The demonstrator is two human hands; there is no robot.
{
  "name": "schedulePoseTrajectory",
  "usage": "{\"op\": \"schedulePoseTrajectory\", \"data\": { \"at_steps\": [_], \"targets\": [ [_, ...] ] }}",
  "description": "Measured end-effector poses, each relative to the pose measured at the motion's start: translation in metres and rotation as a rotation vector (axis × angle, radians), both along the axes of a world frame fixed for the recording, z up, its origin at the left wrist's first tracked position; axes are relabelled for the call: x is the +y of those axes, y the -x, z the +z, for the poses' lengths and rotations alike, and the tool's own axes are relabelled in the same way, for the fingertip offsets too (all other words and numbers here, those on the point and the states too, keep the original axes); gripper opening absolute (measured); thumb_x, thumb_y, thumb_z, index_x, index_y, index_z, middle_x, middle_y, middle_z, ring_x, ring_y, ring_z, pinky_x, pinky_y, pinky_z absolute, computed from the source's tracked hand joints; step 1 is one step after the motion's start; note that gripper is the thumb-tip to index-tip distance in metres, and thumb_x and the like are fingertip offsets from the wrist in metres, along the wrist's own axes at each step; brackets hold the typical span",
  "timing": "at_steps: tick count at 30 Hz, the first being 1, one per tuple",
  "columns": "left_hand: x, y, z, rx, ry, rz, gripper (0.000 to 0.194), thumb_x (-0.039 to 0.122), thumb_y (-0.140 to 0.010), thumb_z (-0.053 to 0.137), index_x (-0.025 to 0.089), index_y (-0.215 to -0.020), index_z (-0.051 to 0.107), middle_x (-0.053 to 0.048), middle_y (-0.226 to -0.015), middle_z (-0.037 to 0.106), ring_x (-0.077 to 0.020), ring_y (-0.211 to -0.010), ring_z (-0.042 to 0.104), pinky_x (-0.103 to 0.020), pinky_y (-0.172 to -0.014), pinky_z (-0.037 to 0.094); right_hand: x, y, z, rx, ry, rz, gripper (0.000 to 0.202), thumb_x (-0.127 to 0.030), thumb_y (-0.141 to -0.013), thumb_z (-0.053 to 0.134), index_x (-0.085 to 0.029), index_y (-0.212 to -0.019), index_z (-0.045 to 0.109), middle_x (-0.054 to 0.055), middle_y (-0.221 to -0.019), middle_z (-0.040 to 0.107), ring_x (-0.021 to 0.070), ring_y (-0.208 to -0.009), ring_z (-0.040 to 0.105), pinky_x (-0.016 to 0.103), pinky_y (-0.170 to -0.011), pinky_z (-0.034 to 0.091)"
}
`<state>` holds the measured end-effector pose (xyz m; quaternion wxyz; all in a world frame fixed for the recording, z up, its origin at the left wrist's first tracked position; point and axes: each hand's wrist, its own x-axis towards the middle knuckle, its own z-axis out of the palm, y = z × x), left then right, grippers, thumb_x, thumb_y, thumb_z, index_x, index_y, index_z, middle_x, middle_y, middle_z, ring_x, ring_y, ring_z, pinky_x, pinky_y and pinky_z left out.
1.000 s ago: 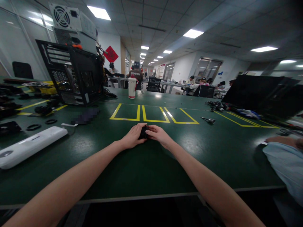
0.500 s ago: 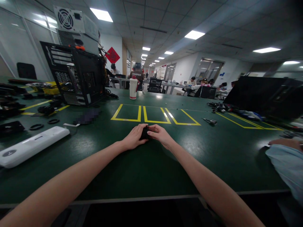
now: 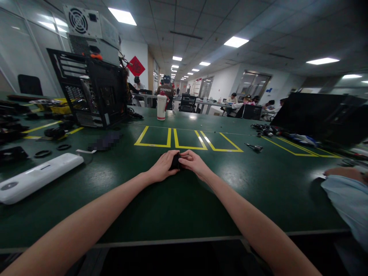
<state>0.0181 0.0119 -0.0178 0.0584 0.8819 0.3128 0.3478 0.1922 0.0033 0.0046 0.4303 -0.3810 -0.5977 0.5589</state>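
Observation:
A small black part [image 3: 175,162] is held between my two hands, low over the green table [image 3: 178,207]. My left hand [image 3: 163,166] wraps around its left side, thumb toward me. From the right, my right hand [image 3: 194,163] pinches at it with thumb and fingertips. Most of the part is hidden by my fingers, so its kind cannot be made out. Just beyond my hands, yellow tape [image 3: 189,148] marks frames on the tabletop.
A white power strip [image 3: 43,176] and black rings lie left. Behind them stands a black computer case [image 3: 97,92] with a power supply [image 3: 89,23] on top. A white cup [image 3: 161,107] is at the back. A screwdriver-like tool [image 3: 254,147] and a person's blue sleeve [image 3: 342,191] are right.
My hands stay in nearly the same place around the black part. The whole view has shifted very slightly.

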Motion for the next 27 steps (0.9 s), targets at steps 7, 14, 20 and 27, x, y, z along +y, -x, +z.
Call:
{"op": "schedulePoseTrajectory", "data": {
  "at_steps": [7, 14, 20, 27],
  "targets": [
    [-0.0011, 0.0, 0.0017, 0.015, -0.005, 0.002, 0.064, 0.025, -0.072, 0.059, 0.021, -0.124, 0.023, -0.011, -0.119, 0.041, -0.0258, -0.112, 0.042, -0.047, -0.095, 0.034, 0.0041, -0.0022, -0.0004, -0.118, -0.054, -0.022, 0.035, -0.029, -0.061, 0.067, -0.016, -0.092, 0.056, 0.006, -0.097, 0.058, 0.0168, -0.091, 0.053, 0.037, -0.085, 0.04],
    [-0.0003, -0.0001, 0.0004, 0.01, -0.021, -0.001, 0.064, 0.025, -0.071, 0.06, 0.021, -0.124, 0.023, -0.011, -0.121, 0.04, -0.026, -0.112, 0.042, -0.046, -0.095, 0.035, -0.0006, -0.0036, 0.0, -0.044, -0.017, 0.037, 0.036, -0.028, -0.058, 0.07, -0.021, -0.089, 0.051, 0.001, -0.083, 0.059, 0.0143, -0.081, 0.056, 0.034, -0.078, 0.043],
    [-0.0011, -0.0002, 0.0015, 0.012, -0.012, -0.005, 0.064, 0.026, -0.072, 0.059, 0.02, -0.124, 0.023, -0.011, -0.121, 0.041, -0.0253, -0.112, 0.041, -0.046, -0.095, 0.034, 0.0038, -0.0001, -0.002, -0.033, -0.031, -0.01, 0.033, -0.028, -0.06, 0.069, -0.019, -0.088, 0.053, 0.002, -0.089, 0.058, 0.015, -0.085, 0.054, 0.033, -0.079, 0.043],
    [0.0003, 0.0001, -0.0006, 0.026, -0.023, 0.003, 0.063, 0.025, -0.072, 0.059, 0.019, -0.124, 0.024, -0.011, -0.12, 0.04, -0.0249, -0.112, 0.041, -0.044, -0.096, 0.034, 0.0024, -0.0031, 0.0007, -0.081, -0.076, 0.026, 0.037, -0.024, -0.057, 0.071, -0.018, -0.089, 0.055, 0.004, -0.094, 0.059, 0.0162, -0.093, 0.052, 0.035, -0.086, 0.039]
  ]
}}
